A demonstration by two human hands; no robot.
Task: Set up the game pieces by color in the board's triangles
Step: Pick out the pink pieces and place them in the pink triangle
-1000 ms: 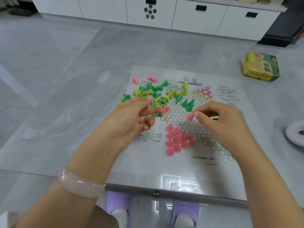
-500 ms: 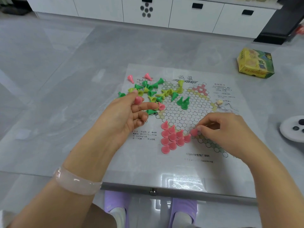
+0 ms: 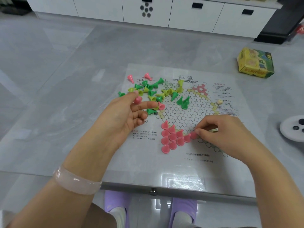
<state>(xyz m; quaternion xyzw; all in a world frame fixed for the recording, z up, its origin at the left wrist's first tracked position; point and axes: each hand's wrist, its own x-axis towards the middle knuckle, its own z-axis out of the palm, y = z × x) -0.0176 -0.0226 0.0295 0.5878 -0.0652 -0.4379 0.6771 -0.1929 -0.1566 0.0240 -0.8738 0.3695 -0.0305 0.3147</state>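
Head view: my right hand (image 3: pixel 225 135) pinches a pink piece (image 3: pixel 193 135) at the right end of the pink cluster (image 3: pixel 171 137) in the board's (image 3: pixel 181 112) near triangle. My left hand (image 3: pixel 121 116) holds another pink piece (image 3: pixel 137 100) between thumb and fingers, beside the loose green and yellow pieces (image 3: pixel 154 92) on the tabletop (image 3: pixel 65 112).

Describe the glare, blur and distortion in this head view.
Head view: bright glare patch on the glossy grey table at its near edge; the white printed game board has soft sheen and its small print is too blurred to read; wide-angle lens bows the white cabinets and stretches the forearms; the standing pink cone pieces look sharp, shadows faint.
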